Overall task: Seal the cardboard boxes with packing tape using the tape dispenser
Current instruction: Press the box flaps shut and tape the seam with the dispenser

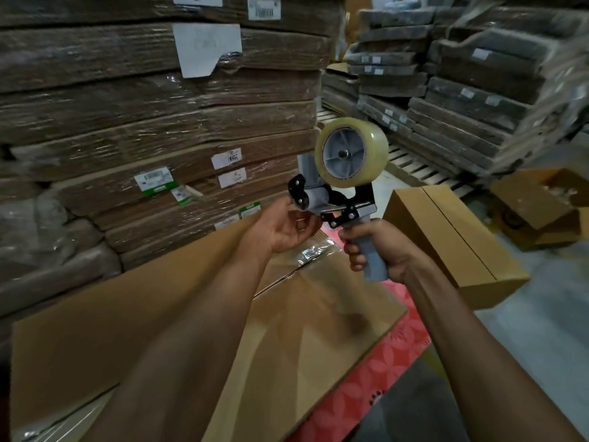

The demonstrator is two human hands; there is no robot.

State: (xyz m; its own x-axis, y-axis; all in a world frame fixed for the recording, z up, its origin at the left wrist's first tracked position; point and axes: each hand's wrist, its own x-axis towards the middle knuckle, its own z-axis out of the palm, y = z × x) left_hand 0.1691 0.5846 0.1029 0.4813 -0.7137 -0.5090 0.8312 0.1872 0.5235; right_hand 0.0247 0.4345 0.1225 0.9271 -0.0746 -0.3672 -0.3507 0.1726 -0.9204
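My right hand (379, 247) grips the grey handle of a tape dispenser (334, 193), held upright above a large brown cardboard box (302, 330). A full roll of clear packing tape (352, 153) sits on top of the dispenser. My left hand (287, 226) is palm up at the dispenser's front roller, its fingertips touching the roller end, where the tape comes off. Clear tape (314, 252) runs along the box's top seam below my hands. The box rests on a red patterned surface (392, 362).
A tall wall of shrink-wrapped flat cardboard bundles (143, 122) stands close behind the box. A smaller closed box (452, 247) lies on the floor to the right, with an open box (541, 208) beyond it. More stacked bundles on pallets (462, 90) fill the back right.
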